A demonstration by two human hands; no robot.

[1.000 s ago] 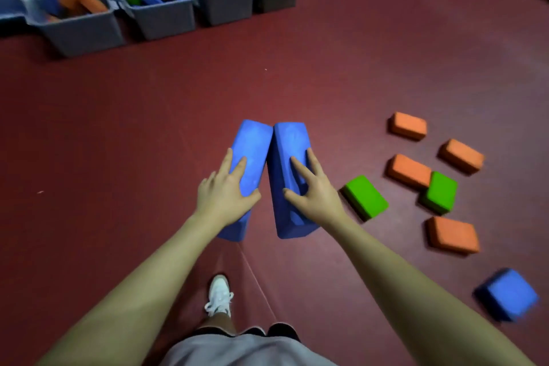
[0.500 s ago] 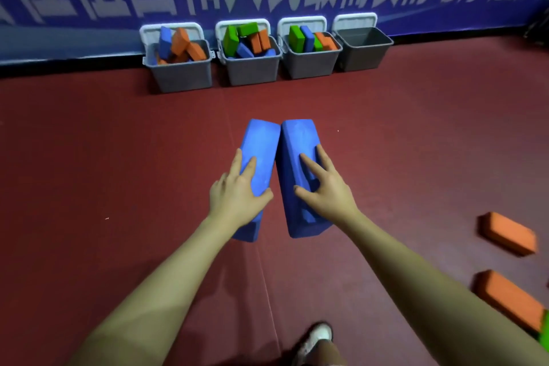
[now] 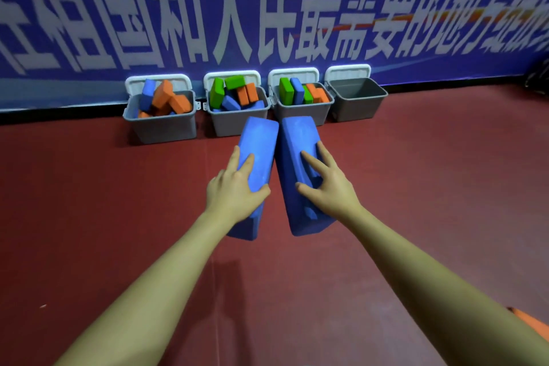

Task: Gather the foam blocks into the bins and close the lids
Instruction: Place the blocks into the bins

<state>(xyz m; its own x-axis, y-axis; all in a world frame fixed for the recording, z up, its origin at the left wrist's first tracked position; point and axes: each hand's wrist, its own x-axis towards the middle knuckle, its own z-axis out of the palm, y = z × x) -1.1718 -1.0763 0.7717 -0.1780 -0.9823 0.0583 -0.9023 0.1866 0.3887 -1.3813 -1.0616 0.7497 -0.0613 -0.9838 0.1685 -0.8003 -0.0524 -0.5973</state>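
- Gripped in the left hand (image 3: 234,192): a long blue foam block (image 3: 255,157), thumb curled over its near edge.
- Clasped in the right hand (image 3: 326,184): a second long blue foam block (image 3: 292,163), held alongside and nearly touching the first.
- Closer now than a second ago: four grey plastic bins (image 3: 162,128) along the blue banner wall (image 3: 267,9), lids up.
- Loaded: three bins. Bare inside: the rightmost grey bin (image 3: 355,98), likely destination.
- Left behind on the red floor (image 3: 89,217): an orange foam block (image 3: 531,322) at the frame's corner.

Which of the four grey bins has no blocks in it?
The rightmost bin, at the end of the row by the wall. Its inside shows bare grey, while the other three hold orange, green and blue blocks.
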